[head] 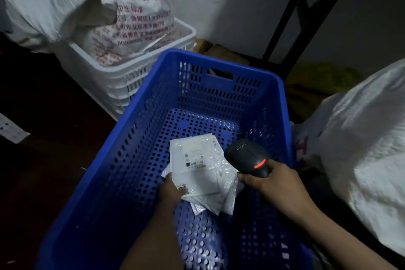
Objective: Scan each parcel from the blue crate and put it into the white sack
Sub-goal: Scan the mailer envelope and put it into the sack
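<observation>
Hands work inside the blue crate, both forearms reaching over its near rim. The left hand pinches the left edge of the top white parcel, thumb on its face and fingers hidden beneath. This parcel lies label up on a few more white mailers on the crate floor. The right hand is wrapped round the handle of a black scanner, whose red light glows beside the parcel's right edge. Beyond the blue crate, a white sack printed in red stands in a white crate. A plain white sack bulges at the right.
</observation>
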